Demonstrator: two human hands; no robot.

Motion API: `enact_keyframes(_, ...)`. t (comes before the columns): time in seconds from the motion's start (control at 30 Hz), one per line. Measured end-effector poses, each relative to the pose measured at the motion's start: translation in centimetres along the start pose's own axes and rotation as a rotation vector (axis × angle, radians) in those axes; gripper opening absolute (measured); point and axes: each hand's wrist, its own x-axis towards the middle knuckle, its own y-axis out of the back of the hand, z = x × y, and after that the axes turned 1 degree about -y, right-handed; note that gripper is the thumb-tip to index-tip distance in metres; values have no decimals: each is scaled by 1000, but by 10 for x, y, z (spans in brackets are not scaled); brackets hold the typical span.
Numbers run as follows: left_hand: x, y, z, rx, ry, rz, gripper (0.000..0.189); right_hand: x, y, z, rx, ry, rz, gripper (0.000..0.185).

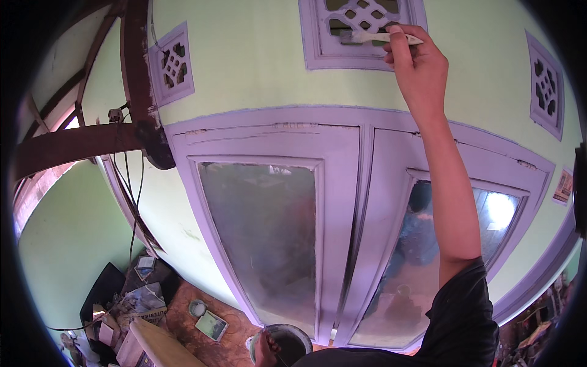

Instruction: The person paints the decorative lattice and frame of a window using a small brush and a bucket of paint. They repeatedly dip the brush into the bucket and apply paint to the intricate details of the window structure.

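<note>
My right hand is raised, gripping the pale handle of a paintbrush. The brush's bristles point left and lie against or just before the lower part of a lilac ventilation panel with cut-out openings. At the bottom, my left hand is closed at the left rim of a dark round bucket. A thin line, perhaps the wire handle, shows beside the fingers. Below the panel is a lilac double door with glass panes.
Smaller vents, left and right, are set in the pale green wall. A dark brown beam and hanging cables are at left. On the floor stand a small can, a tray-like container and piled clutter.
</note>
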Motion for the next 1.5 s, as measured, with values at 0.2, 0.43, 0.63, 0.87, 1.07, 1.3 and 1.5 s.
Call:
enact_keyframes(0.2, -4, 0, 2, -4, 11, -20, 26, -6, 11, 9, -202, 98, -12, 26)
enact_keyframes(0.43, -26, -27, 31, 3, 35, -2, 28, -26, 28, 3, -186, 130, 93, 24)
enact_keyframes(0.63, -45, -39, 40, 104, -99, 10, 27, -142, 65, -25, 140, -94, -40, 22)
enact_keyframes(0.87, -37, -53, 50, 50, 35, 152, 27, -374, 103, -28, 267, -835, -633, 22)
enact_keyframes(1.07, 26, -8, 8, -65, 62, 43, 21, -489, 126, -35, 287, -1264, -755, 26)
enact_keyframes(1.3, 19, -39, 30, -71, -57, -6, 22, -511, 142, -33, 218, -1404, -761, 27)
enact_keyframes(1.5, 11, -68, 64, -112, 41, 15, 29, -516, 140, -40, 305, -1393, -727, 24)
